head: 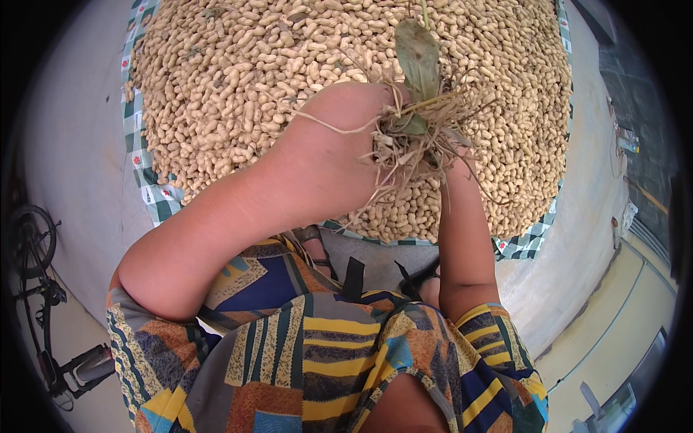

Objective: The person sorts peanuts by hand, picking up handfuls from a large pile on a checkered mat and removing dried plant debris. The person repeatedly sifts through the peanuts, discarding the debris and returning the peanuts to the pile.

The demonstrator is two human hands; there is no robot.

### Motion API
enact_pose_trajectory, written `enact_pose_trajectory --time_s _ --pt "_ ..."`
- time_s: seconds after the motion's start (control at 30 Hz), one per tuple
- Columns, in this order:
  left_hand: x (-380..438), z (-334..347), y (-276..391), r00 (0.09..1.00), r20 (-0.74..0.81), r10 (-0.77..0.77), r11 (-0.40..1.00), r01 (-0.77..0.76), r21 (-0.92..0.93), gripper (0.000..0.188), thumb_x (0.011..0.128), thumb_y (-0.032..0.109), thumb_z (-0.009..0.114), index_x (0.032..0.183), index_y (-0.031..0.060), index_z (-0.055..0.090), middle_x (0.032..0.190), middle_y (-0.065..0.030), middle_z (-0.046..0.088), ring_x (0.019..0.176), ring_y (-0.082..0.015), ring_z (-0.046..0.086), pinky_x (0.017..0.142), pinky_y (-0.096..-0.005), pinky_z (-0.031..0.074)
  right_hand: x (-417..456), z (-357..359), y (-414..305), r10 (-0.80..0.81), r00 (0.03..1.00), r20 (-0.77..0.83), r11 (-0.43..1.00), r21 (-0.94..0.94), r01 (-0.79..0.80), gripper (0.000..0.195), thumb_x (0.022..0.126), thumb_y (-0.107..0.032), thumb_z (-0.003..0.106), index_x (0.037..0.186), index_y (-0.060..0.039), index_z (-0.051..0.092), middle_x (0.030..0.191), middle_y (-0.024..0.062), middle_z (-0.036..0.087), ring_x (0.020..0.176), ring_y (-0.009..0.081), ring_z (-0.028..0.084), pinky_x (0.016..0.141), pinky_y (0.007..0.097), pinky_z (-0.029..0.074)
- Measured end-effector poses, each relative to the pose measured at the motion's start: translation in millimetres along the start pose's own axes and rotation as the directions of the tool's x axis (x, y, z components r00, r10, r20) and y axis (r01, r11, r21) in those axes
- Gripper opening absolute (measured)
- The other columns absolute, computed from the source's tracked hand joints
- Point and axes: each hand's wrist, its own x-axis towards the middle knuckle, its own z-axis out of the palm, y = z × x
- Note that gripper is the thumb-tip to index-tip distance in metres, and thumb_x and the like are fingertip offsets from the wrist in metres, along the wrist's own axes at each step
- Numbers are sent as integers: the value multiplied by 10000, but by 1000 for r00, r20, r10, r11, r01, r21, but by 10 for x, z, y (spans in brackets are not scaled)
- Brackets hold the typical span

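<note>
My left hand (341, 138) is raised over the peanuts and closed around a tangled bunch of dry plant stalks and roots (417, 140), with a few green-brown leaves (418, 57) sticking up from it. My right hand (459, 157) is just beyond the bunch at its right side, mostly hidden behind the stalks; its fingers cannot be seen. Beneath both hands lies a wide heap of unshelled peanuts (216, 108), spread on a green and white checked cloth (525, 246) with small red flowers.
A bicycle (46, 292) stands at the far left on the grey concrete floor (81, 135). My sandalled feet (319, 251) are close to the cloth's near edge. Along the right side are a wall (612, 303) with a thin pipe and some small litter.
</note>
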Motion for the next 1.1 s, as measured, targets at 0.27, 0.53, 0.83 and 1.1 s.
enact_pose_trajectory --time_s 0.27,0.53,0.83,1.1 --pt "85 -111 -90 980 86 -179 979 169 113 395 842 222 772 1142 -9 660 978 -71 708 822 -169 657 757 -307 528 -154 -116 -849 140 981 -134 729 684 -10 170 958 -95 616 1049 5 720 762 27 660 689 101 645 637 212 482" --pt "113 27 82 853 126 -507 568 441 -695 263 872 179 726 1038 -18 675 853 -82 687 738 -128 645 724 -276 512 -248 -76 -1299 167 902 -398 606 763 225 186 999 -38 531 1045 44 692 898 84 717 791 134 696 694 236 551" --pt "121 -17 90 831 135 -539 377 381 -844 185 850 117 736 965 -24 703 884 -62 696 788 -124 644 753 -282 512 -337 -23 -1196 -467 760 -452 848 15 530 234 981 -69 525 1125 80 634 1143 167 683 1090 306 640 913 371 506" --pt "146 -75 54 782 151 -605 429 480 -766 202 893 178 704 991 2 699 869 -30 669 743 -115 619 719 -259 505 -388 -237 -1262 -507 841 -187 846 80 527 385 811 105 555 1191 49 582 1352 212 484 1123 322 571 948 396 488"
